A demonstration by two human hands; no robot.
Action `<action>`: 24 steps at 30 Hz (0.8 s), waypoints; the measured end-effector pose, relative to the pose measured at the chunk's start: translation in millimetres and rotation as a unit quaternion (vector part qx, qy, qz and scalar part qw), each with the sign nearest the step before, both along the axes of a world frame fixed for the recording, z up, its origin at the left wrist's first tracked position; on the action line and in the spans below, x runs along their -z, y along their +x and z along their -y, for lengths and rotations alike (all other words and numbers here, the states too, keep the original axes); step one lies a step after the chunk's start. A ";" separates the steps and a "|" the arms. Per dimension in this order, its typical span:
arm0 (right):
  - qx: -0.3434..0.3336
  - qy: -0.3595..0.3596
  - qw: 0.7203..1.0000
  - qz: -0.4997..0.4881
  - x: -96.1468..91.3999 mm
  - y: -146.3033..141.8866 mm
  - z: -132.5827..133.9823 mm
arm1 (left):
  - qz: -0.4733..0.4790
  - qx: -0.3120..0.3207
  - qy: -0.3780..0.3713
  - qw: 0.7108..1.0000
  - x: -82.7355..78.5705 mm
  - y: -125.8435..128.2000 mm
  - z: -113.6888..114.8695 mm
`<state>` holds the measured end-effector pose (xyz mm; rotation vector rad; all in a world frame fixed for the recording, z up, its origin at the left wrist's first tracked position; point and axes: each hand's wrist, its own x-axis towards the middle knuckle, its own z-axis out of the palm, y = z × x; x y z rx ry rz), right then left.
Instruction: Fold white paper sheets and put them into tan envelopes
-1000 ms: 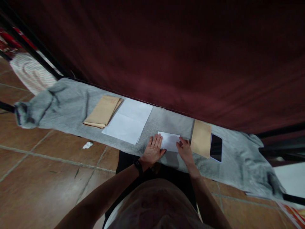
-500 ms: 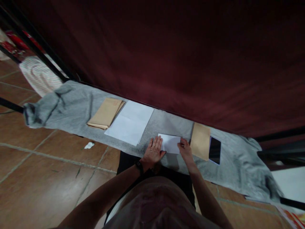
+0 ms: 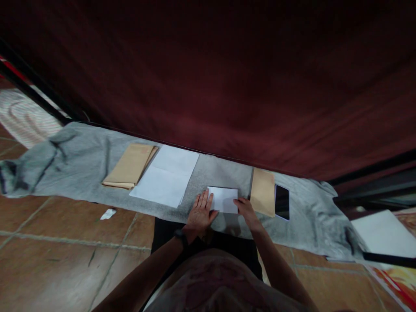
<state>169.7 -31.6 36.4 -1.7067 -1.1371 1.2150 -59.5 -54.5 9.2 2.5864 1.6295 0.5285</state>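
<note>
Phone (image 3: 282, 203), dark screen up, pale rim: right half of the surface (image 3: 308, 216), roughly midway between far and near edges. Grey cloth (image 3: 78, 160) covers it, wrinkled toward left and right ends. Dark red fabric (image 3: 208, 82) runs along the whole far edge. Off the far left corner: black bars (image 3: 29, 74), striped cloth (image 3: 24, 113). White scrap (image 3: 108, 213) on the tiled floor (image 3: 58, 264), past the near edge, left half. Off the right end: flat white item (image 3: 385, 234), red-yellow printed item (image 3: 404, 277) near it.
</note>
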 end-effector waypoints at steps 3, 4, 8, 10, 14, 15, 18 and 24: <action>0.028 -0.017 0.997 -0.073 -0.2 -3.5 6.1 | 0.027 0.008 -0.006 1.000 -1.5 -2.6 0.0; 0.037 -0.020 0.995 -0.094 0.2 -4.5 7.6 | 0.041 0.013 -0.013 0.999 -1.7 -3.9 -0.5; 0.070 -0.030 0.985 -0.156 2.1 -6.5 10.1 | 0.141 0.027 -0.066 0.987 -0.3 -10.1 -6.8; 0.081 -0.035 0.980 -0.177 1.8 -6.2 10.4 | 0.209 0.005 -0.093 0.973 0.5 -12.8 -12.5; 0.078 -0.042 0.972 -0.217 -5.5 -4.8 11.7 | 0.320 -0.028 -0.138 0.937 -3.1 -15.6 -25.0; 0.073 -0.044 0.970 -0.226 -8.6 -4.4 12.4 | 0.341 -0.028 -0.146 0.928 -5.1 -15.8 -27.9; 0.058 -0.054 0.965 -0.250 -18.5 -3.2 15.0 | 0.399 -0.040 -0.157 0.902 -11.6 -16.0 -36.9; 0.023 -0.074 0.953 -0.293 -29.7 -1.3 15.6 | 0.477 -0.042 -0.231 0.847 -20.5 -15.3 -55.8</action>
